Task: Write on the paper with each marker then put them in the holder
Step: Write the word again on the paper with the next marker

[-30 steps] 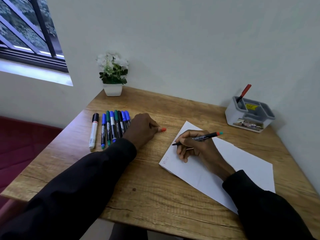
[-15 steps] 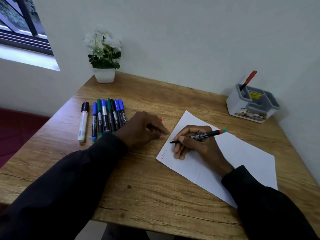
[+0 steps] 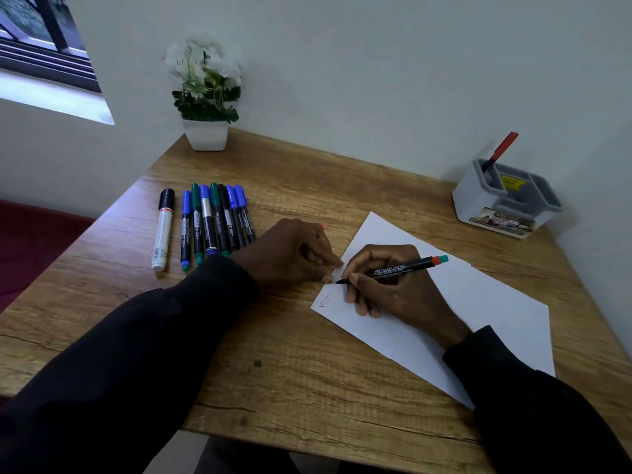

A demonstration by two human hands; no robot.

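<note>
A white sheet of paper lies askew on the wooden desk, with small red writing near its left corner. My right hand grips a black marker with a red and teal end, its tip at the paper's left edge. My left hand rests curled beside that edge, holding a small red cap that peeks out above the knuckles. Several blue, green and black markers lie in a row at the left. The grey holder at the right holds one red marker.
A white marker with a black cap lies leftmost in the row. A potted white-flowered plant stands at the desk's back left corner against the wall. A window is at the upper left.
My left hand slid right from the marker row to the paper's left edge. My right hand lowered the marker tip toward the paper's edge. The camera tilted downward.
</note>
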